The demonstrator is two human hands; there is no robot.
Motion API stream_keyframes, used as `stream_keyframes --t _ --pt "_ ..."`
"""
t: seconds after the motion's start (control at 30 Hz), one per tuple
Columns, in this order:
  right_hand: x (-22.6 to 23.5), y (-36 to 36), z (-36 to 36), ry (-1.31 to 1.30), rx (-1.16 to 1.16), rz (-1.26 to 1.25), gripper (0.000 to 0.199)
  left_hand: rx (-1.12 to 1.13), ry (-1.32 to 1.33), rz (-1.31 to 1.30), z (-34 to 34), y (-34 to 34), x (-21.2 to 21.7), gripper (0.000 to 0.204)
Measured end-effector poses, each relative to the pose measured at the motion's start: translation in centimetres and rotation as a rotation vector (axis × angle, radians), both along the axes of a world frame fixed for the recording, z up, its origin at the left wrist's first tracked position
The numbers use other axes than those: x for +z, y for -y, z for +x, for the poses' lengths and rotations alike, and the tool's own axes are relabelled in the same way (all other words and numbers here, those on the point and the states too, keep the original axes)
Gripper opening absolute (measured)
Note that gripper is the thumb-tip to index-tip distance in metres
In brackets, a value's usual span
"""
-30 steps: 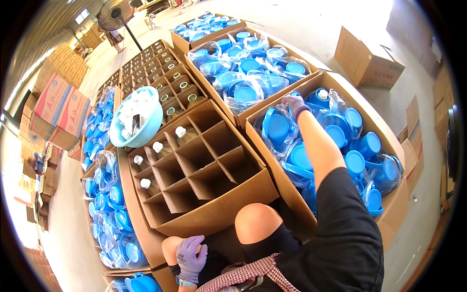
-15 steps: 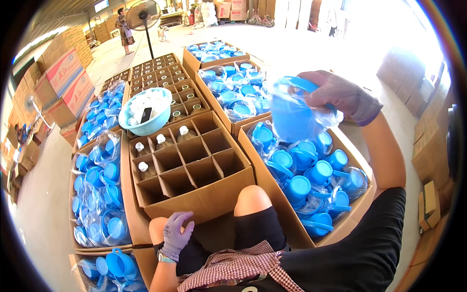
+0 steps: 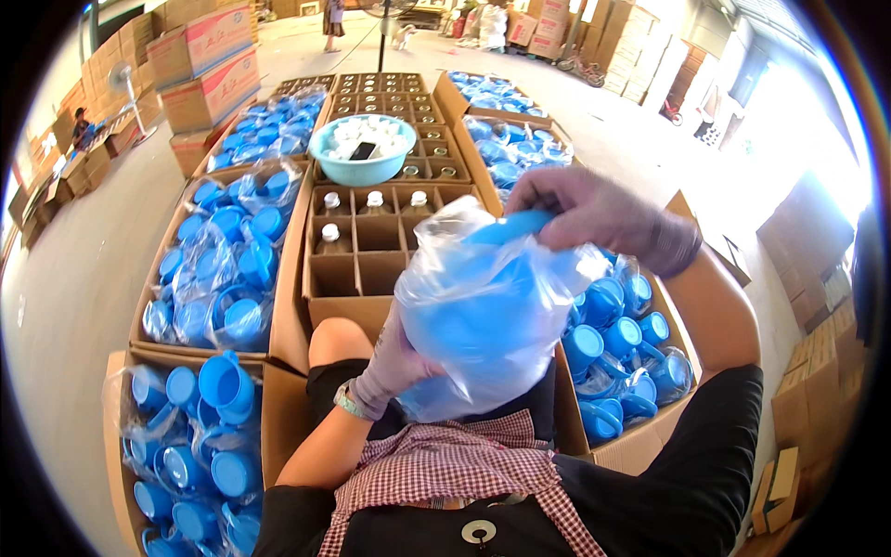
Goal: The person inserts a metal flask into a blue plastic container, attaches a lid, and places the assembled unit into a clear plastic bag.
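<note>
In front of my lap I hold a blue plastic jug (image 3: pixel 483 306) wrapped in a clear plastic bag (image 3: pixel 445 357). My gloved right hand (image 3: pixel 603 218) pinches its top from above, near the blue rim. Low on the other side, my gloved left hand (image 3: pixel 394 362) is closed around the bag, with some fingers hidden behind it. Just beyond is a cardboard box with dividers (image 3: pixel 376 278), partly covered by the bag. Several bottles with white caps (image 3: pixel 375 202) stand in its far and left compartments.
Boxes of blue jugs flank me: a left one (image 3: pixel 223 251), a near-left one (image 3: pixel 190 455) and a right one (image 3: pixel 617 343). A pale blue basin (image 3: pixel 362 172) of white caps, with a small black object, rests on the farther divided boxes. Stacked cartons (image 3: pixel 209 79) rise at far left.
My right hand has brought the bagged jug from above the right box to my lap. My left hand has come up from my knee and taken hold of the bag. The view has turned rightward.
</note>
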State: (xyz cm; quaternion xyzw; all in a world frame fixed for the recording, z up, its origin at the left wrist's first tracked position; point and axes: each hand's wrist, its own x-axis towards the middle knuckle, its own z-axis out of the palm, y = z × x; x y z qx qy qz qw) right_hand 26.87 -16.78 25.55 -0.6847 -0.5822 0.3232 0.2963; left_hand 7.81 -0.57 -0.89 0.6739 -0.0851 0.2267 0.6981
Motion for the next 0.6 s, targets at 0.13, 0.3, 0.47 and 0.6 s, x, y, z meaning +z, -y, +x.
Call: stream_keyframes --t 0.13,0.3,0.47,0.6 --pt "-6.6 1.0 -5.6 0.343 -0.098 0.168 0.037 0.030 -0.294 -0.362 -1.5 -0.5 -11.7 0.071" --pt "-18.2 5.6 -10.2 0.374 0.129 0.449 0.033 0.241 -0.289 -0.094 -2.4 0.0 -15.9 0.058" --pt "-22.2 7.8 -10.7 0.277 0.226 0.534 0.025 0.397 -0.113 0.274 -2.9 1.2 -8.2 0.060" --pt "-15.0 7.8 -9.7 -0.072 -0.075 0.628 0.018 0.515 -0.003 0.526 -4.6 1.8 -1.2 0.061"
